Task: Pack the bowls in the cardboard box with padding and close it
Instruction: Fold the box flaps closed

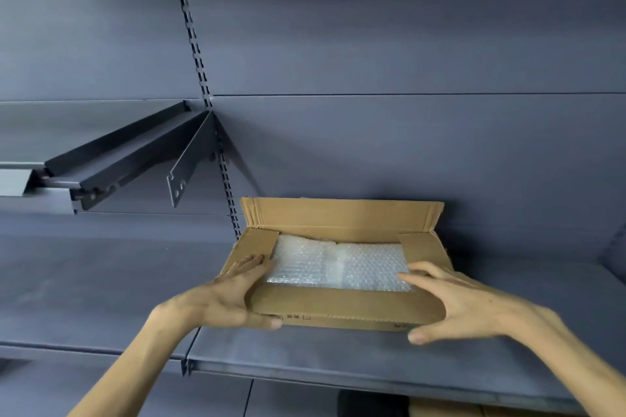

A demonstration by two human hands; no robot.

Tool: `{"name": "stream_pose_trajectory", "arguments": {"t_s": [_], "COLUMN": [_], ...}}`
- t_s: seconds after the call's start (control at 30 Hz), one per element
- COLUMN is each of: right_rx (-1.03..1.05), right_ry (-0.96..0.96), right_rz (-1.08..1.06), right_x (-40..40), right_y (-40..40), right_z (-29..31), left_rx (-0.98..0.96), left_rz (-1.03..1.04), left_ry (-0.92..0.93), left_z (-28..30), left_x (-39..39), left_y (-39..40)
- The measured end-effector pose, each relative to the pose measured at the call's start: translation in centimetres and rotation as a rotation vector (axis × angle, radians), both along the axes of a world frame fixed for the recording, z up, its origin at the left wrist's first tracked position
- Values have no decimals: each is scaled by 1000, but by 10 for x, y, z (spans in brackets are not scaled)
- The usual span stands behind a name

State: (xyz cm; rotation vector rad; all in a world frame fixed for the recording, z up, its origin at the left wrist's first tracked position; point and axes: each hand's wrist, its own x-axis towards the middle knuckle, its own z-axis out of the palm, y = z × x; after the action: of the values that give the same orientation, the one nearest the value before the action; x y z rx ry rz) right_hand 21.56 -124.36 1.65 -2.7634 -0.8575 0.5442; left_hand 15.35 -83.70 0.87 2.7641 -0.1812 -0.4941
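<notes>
We are looking down at a cardboard box (342, 305) that is sitting on a dark grey shelf (338, 355), its far side close against the back panel (372, 145). The box is lying partly open: the long far flap (338, 213) is standing up, the two short side flaps are folded inward, and the near long flap (345, 303) is tilting in over the opening. Between the flaps a sheet of bubble wrap (338, 267) is filling the inside of the box and covering whatever lies beneath it; we cannot see any bowls.

Our left hand (220, 294) is gripping the near left corner of the box, its straight fingers lying on top of the left side flap (257, 244) and the thumb pressing against the front wall below. Our right hand (464, 305) is holding the near right corner in the same way, fingers spread over the right side flap (423, 247) and reaching the edge of the bubble wrap, the thumb curling under the front edge.

To the left, a second shelf is hanging at a higher level, with a loose bracket (189, 159) sticking out from the slotted upright (216, 145) that is running up the panel. Below the shelf edge, something brown, perhaps more cardboard (447, 408), is showing.
</notes>
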Motion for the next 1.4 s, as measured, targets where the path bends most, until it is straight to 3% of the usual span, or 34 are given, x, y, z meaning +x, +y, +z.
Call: {"name": "stream_pose_trajectory", "arguments": {"t_s": [0.13,0.23,0.37,0.5,0.6,0.8,0.97,1.13,1.27,1.4], "right_rx": [183,321,321,295,359,265,116,219,248,251], "right_ry": [-14,-101,-250,-377,-409,-577,-657,-758,-688,-572], "right_rz": [-39,-151,-283,-374,-387,-383,-247,-215,-191,-189], "right_x": [13,23,28,38,48,71,89,88,80,67], "right_y": [-6,-5,0,3,4,14,17,17,13,8], "right_z": [12,16,17,7,-8,-34,-28,-33,-43,-59], "left_rx": [-52,13,188,368,351,98,130,165,210,136], "left_rz": [93,109,95,91,104,188,77,140,136,315], "left_ry": [-78,-166,-271,-583,-815,-700,-799,-845,-876,-701], "left_z": [11,24,40,18,-16,-51,-44,-41,-44,-49], "left_x": [13,29,40,50,63,82,93,93,85,75], "left_y": [10,11,-1,6,15,11,11,11,9,5]}}
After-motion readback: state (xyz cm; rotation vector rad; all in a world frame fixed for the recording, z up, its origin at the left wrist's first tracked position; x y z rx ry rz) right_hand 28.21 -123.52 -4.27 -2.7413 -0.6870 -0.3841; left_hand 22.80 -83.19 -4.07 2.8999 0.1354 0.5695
